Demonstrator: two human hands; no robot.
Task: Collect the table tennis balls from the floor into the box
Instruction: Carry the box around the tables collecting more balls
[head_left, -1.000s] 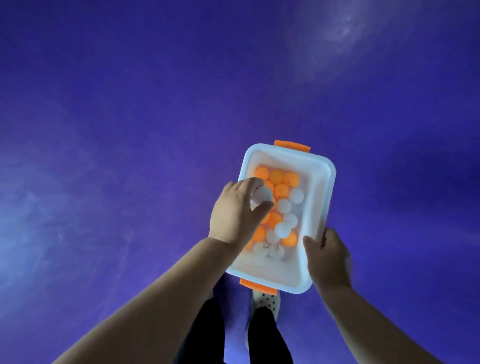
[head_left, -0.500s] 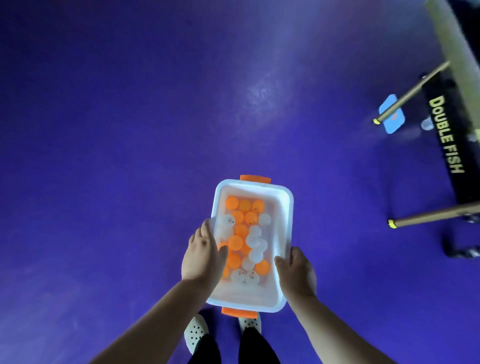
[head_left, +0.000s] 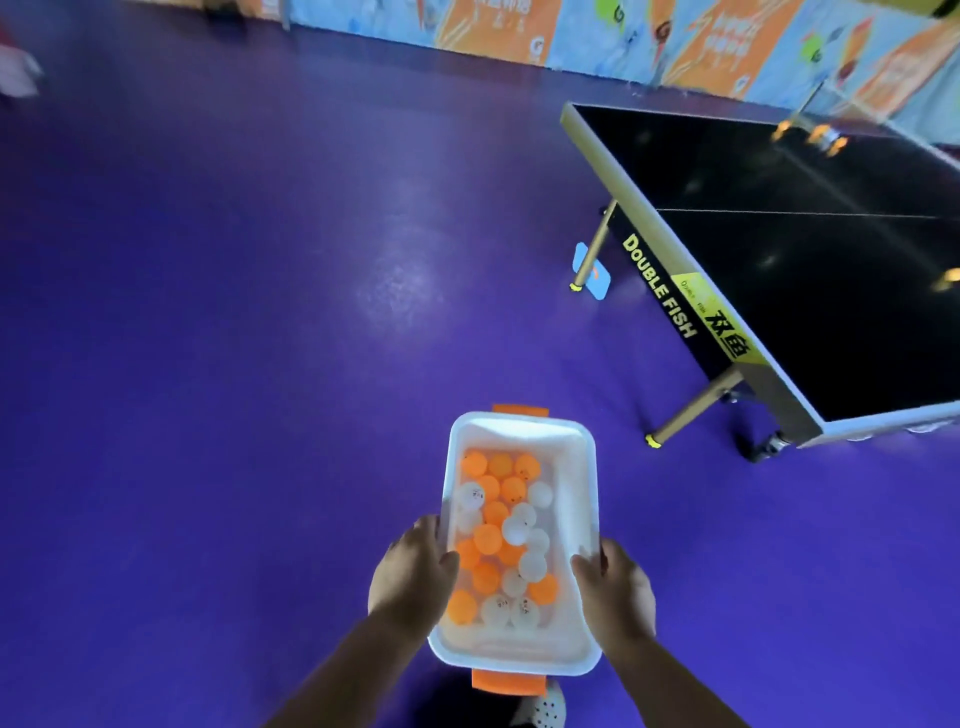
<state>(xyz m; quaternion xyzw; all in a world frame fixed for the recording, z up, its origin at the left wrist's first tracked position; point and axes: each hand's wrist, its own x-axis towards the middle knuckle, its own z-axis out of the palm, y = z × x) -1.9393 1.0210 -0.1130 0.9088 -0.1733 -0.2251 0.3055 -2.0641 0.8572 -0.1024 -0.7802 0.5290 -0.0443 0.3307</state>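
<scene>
I carry a white plastic box (head_left: 522, 430) with orange end handles in front of me, above the purple floor. Several orange and white table tennis balls (head_left: 501, 540) lie inside it. My left hand (head_left: 410, 571) grips the box's left long rim, thumb over the edge. My right hand (head_left: 615, 587) grips the right long rim the same way. No loose ball shows on the floor in view.
A black Double Fish table tennis table (head_left: 779, 249) stands to the right on gold legs, a small blue object (head_left: 592, 273) by its far leg. Colourful barrier boards (head_left: 571, 31) line the far wall. Purple floor (head_left: 234, 312) stretches left and ahead. My shoe (head_left: 540, 709) shows below the box.
My left hand dropped a white ball into the box, then took the left rim. The view tilted up, bringing in the table and the far barriers.
</scene>
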